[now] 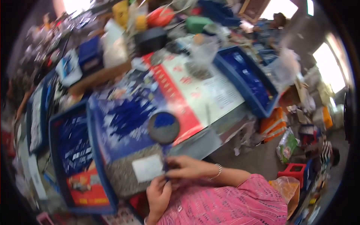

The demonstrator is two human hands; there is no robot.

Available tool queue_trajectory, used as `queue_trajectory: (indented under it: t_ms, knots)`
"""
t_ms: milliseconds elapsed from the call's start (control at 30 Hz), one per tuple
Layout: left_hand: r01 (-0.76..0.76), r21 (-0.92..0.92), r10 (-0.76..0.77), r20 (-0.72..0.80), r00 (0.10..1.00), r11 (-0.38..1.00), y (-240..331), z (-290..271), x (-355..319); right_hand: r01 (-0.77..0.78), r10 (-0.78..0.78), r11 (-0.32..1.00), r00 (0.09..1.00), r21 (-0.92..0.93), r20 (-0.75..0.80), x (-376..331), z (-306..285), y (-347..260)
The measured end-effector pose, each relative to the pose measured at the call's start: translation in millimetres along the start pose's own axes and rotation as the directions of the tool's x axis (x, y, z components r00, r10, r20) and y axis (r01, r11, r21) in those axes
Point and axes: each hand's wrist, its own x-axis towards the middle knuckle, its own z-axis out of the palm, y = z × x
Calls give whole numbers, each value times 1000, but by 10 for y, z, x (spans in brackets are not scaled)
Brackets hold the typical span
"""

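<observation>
My left hand (pixel 159 195) and my right hand (pixel 184 167) meet at the near edge of the worktable, fingers pinched together around a slim dark blue piece (pixel 165 170). Blur and the fingertips hide most of it. Just left of the hands, a white square sheet (pixel 147 168) lies on a rough grey slab (pixel 123 176). Beyond them sits a round dark dish (pixel 163 134) with small bright blue parts (pixel 164 120) in it. A loose heap of slender dark blue pieces (pixel 131 116) spreads over the table to the dish's left.
A blue tray (pixel 98 150) of dark blue parts stands at the left, and another blue tray (pixel 258 108) at the right. Plastic bags (pixel 204 48) and a black container (pixel 150 39) crowd the far side. A red stool (pixel 291 172) stands on the floor at right; people sit farther off.
</observation>
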Motion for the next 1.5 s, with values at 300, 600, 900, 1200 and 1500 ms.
queue_trajectory:
  t_ms: [300, 600, 900, 1200, 1500]
  knots:
    - [79, -82, -68, 132, 989, 994, -34, 71, 48, -226, 273, 935, 951, 275, -144, -69, -55, -233]
    - [75, -31, -71, 103, 992, 997, -26, 35, 122, -180, 200, 972, 971, 152, -129, -28, 17, -294]
    - [52, -11, -51, 79, 996, 999, -129, -29, 96, -146, 141, 989, 975, -17, -173, -12, 98, -294]
    - [52, -93, -41, 117, 992, 994, -195, -165, -16, -46, 25, 986, 991, -161, -134, 41, 172, -338]
    - [30, -291, -73, -137, 988, 956, -64, -460, -177, 127, -209, 788, 976, -602, -68, 285, 129, -245]
